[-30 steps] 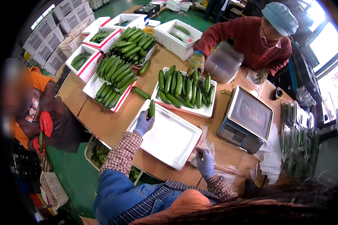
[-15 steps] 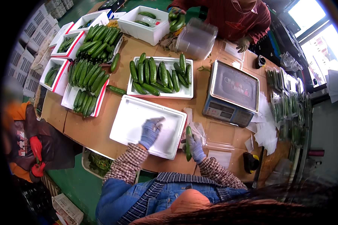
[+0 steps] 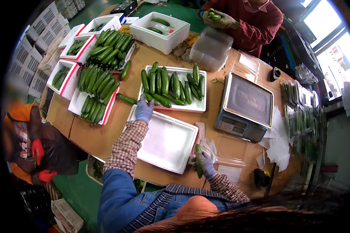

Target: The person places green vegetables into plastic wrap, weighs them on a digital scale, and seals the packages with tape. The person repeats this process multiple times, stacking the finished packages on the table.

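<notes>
My gloved left hand (image 3: 144, 111) reaches to the near left corner of the filled white foam tray (image 3: 201, 106). Its fingers close on the end of a green cucumber (image 3: 148, 97) lying there; the hand hides part of the grip. In this tray several more cucumbers (image 3: 165, 80) lie side by side. Nearer to me is a second white foam tray (image 3: 167, 141) with nothing in it, partly under my left forearm. My gloved right hand (image 3: 207, 165) holds one cucumber (image 3: 198, 161) upright beside that tray's near right corner.
A scale (image 3: 245, 105) stands right of the trays, near clear plastic lids (image 3: 231, 143) and a crumpled cloth (image 3: 209, 149). Foam boxes of cucumbers (image 3: 101, 83) crowd the left. Across the table a person in red (image 3: 256, 27) handles cucumbers; another person with red gloves (image 3: 38, 151) is at left.
My left hand has moved from over the bare tray, forward and left, to a cucumber in the filled tray. My right hand keeps its cucumber. The person across has brought both hands together.
</notes>
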### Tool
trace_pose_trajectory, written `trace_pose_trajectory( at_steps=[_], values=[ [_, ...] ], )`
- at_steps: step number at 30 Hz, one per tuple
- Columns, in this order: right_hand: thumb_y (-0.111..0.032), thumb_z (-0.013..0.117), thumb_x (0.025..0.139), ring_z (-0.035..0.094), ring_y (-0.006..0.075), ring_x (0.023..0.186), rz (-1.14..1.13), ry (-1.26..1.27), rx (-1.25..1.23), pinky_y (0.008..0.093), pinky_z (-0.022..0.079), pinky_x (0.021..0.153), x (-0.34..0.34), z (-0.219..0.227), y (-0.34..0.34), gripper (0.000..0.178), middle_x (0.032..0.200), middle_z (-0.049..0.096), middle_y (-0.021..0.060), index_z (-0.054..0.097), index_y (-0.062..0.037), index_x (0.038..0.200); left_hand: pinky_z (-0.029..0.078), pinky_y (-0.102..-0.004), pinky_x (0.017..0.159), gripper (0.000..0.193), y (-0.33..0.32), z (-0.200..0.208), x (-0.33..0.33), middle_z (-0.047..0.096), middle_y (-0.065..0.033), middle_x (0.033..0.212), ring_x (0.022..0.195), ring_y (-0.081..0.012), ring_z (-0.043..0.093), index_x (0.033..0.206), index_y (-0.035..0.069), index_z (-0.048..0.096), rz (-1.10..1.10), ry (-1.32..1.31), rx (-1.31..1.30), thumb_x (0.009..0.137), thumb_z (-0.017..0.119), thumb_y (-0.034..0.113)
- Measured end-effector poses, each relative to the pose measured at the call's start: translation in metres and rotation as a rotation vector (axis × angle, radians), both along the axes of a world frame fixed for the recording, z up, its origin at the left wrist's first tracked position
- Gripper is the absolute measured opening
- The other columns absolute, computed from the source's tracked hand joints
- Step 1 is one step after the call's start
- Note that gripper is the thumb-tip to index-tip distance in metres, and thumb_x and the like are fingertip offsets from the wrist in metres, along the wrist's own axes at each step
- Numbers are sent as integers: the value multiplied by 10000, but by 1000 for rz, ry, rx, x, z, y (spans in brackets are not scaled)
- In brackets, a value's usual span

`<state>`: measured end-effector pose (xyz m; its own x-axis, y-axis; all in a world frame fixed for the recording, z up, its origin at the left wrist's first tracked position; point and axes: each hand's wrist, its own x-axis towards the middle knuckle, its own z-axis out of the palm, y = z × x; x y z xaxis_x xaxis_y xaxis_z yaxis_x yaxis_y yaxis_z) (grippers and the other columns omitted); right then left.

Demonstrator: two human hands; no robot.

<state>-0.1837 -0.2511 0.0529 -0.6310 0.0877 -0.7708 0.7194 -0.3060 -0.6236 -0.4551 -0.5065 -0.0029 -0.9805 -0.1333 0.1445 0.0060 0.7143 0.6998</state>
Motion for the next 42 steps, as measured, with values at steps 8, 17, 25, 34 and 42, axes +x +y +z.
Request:
trace_pose_trajectory(
  at_steps=[8, 17, 25, 34, 42],
  values=[
    [-323, 543, 921, 563, 149, 515, 39, 109, 52, 283, 476, 441, -4, -6, -1, 295, 781, 622, 67, 542, -59, 1052, 379, -358, 1022, 842, -12, -4, -51, 459, -233, 1320, 1213, -353, 459, 1334, -5, 360, 7, -519, -87, 678, 763, 336],
    [-232, 587, 896, 547, 149, 507, -79, 176, 230, 283, 458, 443, -19, -51, 14, 207, 696, 607, 45, 593, -74, 1031, 377, -192, 426, 188, -94, 94, 43, 585, -36, 692, 494, -100, 463, 993, 20, 582, 170, -659, 1644, 893, 547, 175],
    [-211, 622, 867, 512, 122, 604, -95, 214, 237, 277, 437, 503, -27, -36, 8, 222, 781, 602, 31, 620, -36, 1004, 353, -186, 459, 320, -187, 61, 50, 601, -26, 804, 518, -62, 445, 1231, 49, 536, 303, 127, 1150, 914, 549, 87],
    [-205, 564, 915, 577, 149, 586, -41, 176, 209, 276, 483, 478, -19, -75, 27, 235, 775, 602, 38, 571, -46, 1088, 360, -247, 438, 512, -303, -26, 116, 502, -21, 705, 521, -94, 443, 1347, 126, 426, 1158, 456, 840, 874, 469, -65],
    [-207, 565, 916, 558, 126, 616, -44, 141, 110, 246, 478, 527, -12, -104, 34, 249, 812, 593, 29, 579, -53, 1111, 500, -396, 690, 394, -391, -98, 118, 628, -186, 880, 806, -318, 626, 1242, 40, 507, 1153, 306, -508, 857, 563, 98]
  ],
)
